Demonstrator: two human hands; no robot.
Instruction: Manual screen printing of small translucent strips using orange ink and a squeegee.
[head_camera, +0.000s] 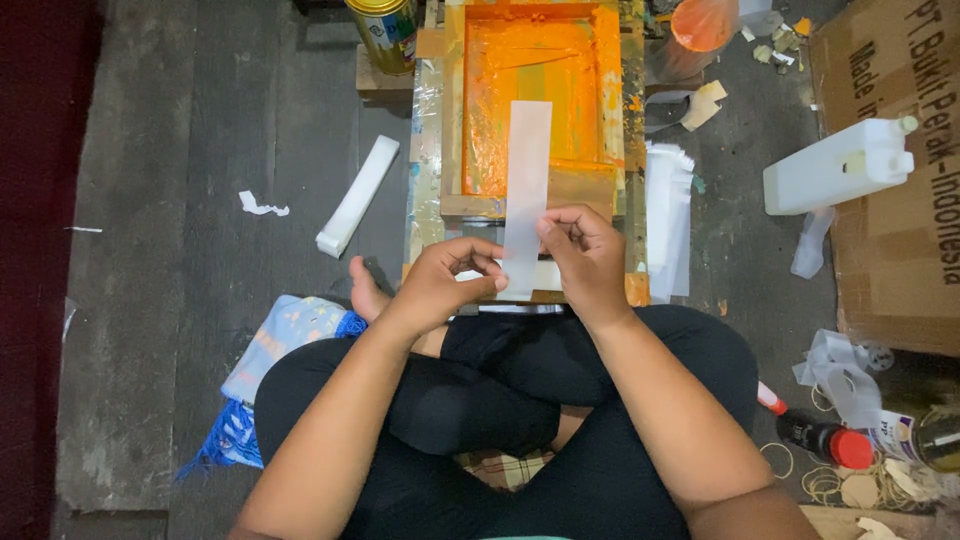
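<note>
I hold a long, narrow translucent white plastic strip (527, 170) upright in front of me, its lower end pinched between both hands. My left hand (445, 285) grips its bottom left edge, and my right hand (585, 255) pinches its right edge a little higher. Behind the strip lies a wooden printing screen frame (455, 120) coated with orange ink (540, 70). I sit cross-legged on the floor in black trousers, one bare foot (365, 290) beside the frame.
A stack of white strips (668, 215) lies right of the frame and another bundle (358, 195) to its left. A metal can (385, 30) stands at the back. A white jerrycan (840, 165), cardboard box (900, 200), bottles (825, 438) and rubber bands (830, 480) crowd the right side.
</note>
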